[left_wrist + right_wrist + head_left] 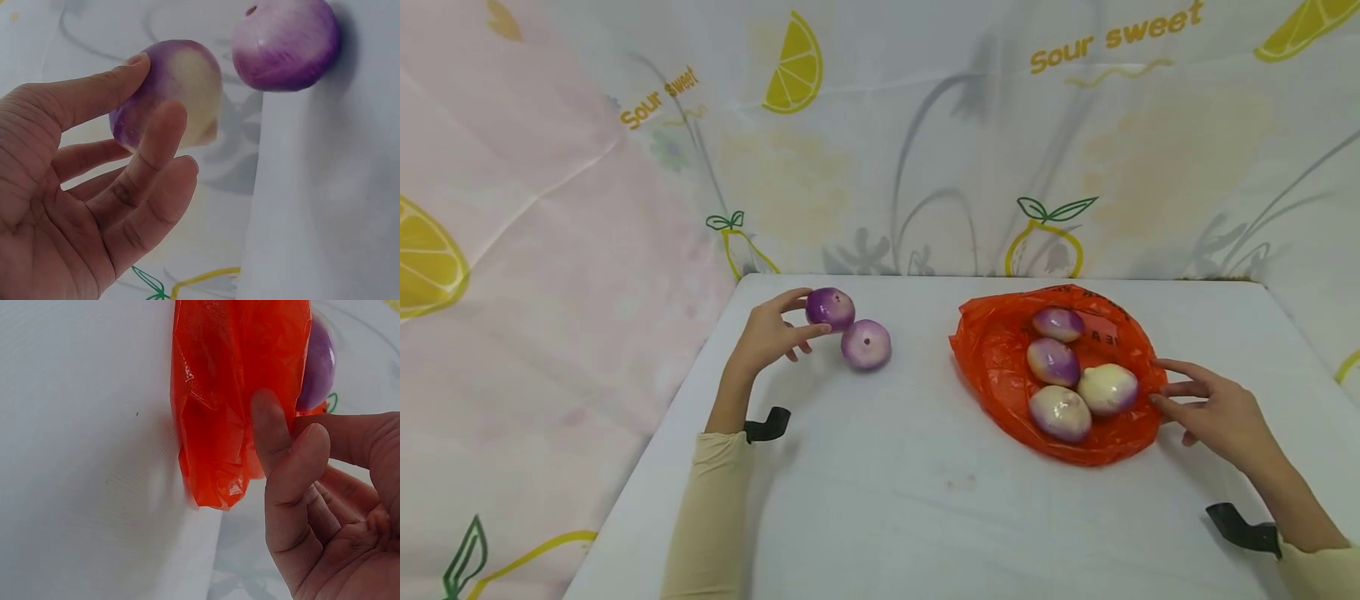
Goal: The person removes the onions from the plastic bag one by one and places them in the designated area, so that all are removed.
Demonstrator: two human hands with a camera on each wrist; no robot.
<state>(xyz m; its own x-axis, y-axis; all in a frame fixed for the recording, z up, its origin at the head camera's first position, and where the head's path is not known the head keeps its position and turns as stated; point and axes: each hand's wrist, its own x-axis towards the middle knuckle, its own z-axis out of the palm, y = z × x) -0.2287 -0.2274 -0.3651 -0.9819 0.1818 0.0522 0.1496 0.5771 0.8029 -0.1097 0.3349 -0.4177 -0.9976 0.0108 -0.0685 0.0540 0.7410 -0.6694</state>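
1. Taking the head view as my clock, the left grip (767,335) is closed in a light pinch on a glossy purple onion (830,305), thumb at its 6 o'clock and fingertips near its 10. The wrist view puts that onion off the surface (925,508).
2. A second onion (866,344) rests on the surface just beside it, at its 4 o'clock, untouched by any finger.
3. The red plastic bag (1000,400) lies spread at 3 o'clock from that pair, with four more onions (1054,362) sitting in it.
4. The right grip (1225,417) pinches the bag's rim at the bag's 3 o'clock between thumb and fingers.
5. I judge each onion firm, fairly light and slick (that shine makes me wary). I would take hold across the widest girth, thumb opposing fingers, because a pinch near one end could let it squirt out and roll.
6. The bag looks thin, limp and easily torn, so I'd hold a gathered fold of rim and pull gently; a hard tug could spill the contents.
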